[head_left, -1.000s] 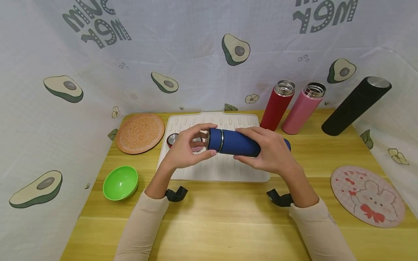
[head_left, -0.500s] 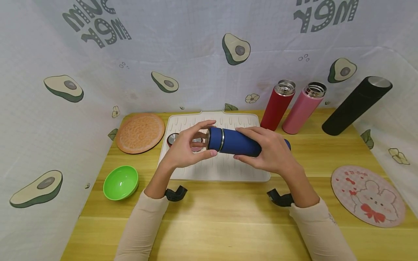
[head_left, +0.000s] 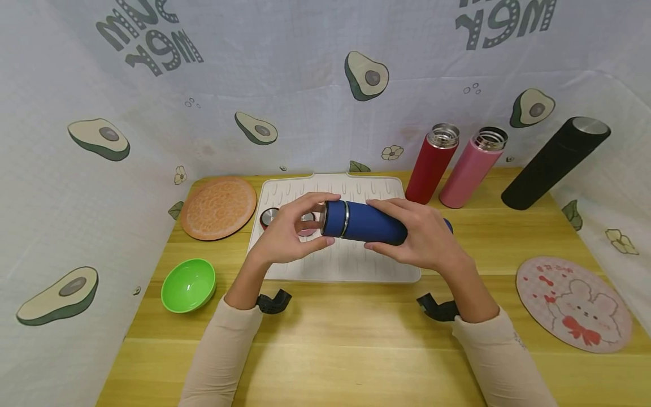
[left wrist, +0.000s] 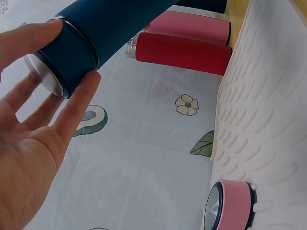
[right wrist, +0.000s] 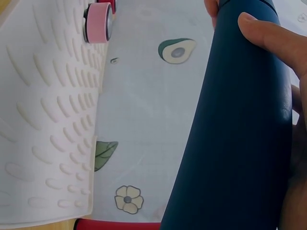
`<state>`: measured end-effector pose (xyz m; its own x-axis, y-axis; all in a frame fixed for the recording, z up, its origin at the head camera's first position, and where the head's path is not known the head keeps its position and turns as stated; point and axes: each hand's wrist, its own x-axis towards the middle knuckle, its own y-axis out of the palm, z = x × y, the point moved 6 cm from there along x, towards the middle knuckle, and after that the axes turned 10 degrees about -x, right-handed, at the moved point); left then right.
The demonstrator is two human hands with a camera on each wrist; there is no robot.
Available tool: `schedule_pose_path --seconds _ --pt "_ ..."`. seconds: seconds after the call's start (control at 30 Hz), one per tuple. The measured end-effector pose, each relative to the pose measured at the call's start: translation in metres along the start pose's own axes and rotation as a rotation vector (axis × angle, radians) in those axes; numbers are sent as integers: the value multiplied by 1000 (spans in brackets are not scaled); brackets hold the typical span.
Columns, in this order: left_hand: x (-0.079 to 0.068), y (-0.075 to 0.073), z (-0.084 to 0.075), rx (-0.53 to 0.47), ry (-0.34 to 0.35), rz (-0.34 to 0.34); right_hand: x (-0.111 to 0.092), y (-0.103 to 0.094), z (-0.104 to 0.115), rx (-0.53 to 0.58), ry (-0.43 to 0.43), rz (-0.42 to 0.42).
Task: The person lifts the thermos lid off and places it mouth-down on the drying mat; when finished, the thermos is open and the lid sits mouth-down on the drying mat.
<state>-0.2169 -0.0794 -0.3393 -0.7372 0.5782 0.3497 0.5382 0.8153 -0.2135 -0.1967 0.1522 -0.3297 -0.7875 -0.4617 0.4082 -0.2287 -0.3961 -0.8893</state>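
A blue thermos (head_left: 375, 223) is held nearly level over the white drying mat (head_left: 356, 265). My right hand (head_left: 424, 232) grips its body from the right side. At the other end, my left hand (head_left: 290, 229) pinches the blue lid (left wrist: 72, 57) between thumb and fingertips, with a silver ring between lid and body. The lid's metal top faces my left palm in the left wrist view. On the mat behind my left hand lie a pink lid (left wrist: 235, 205) and a red lid (head_left: 268, 217), both partly hidden in the head view.
Behind the mat's right end stand an uncapped red thermos (head_left: 432, 164) and an uncapped pink one (head_left: 473, 169). A capped black thermos (head_left: 554, 164) is farther right. Around the table lie an orange round mat (head_left: 218, 208), a green bowl (head_left: 188, 285) and a pink rabbit mat (head_left: 573, 305).
My left fingers shift slightly around the lid: the index finger lifts off, then comes back down onto it. My right hand and the thermos stay in place.
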Motion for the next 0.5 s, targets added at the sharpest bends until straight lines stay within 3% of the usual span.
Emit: schedule_pose_path --seconds 0.27,0.5 --pt "0 -2 9 25 -90 -101 1 -3 3 -37 -30 -46" --pt "-1 -6 9 38 -109 -165 1 -4 2 -51 -40 -81"
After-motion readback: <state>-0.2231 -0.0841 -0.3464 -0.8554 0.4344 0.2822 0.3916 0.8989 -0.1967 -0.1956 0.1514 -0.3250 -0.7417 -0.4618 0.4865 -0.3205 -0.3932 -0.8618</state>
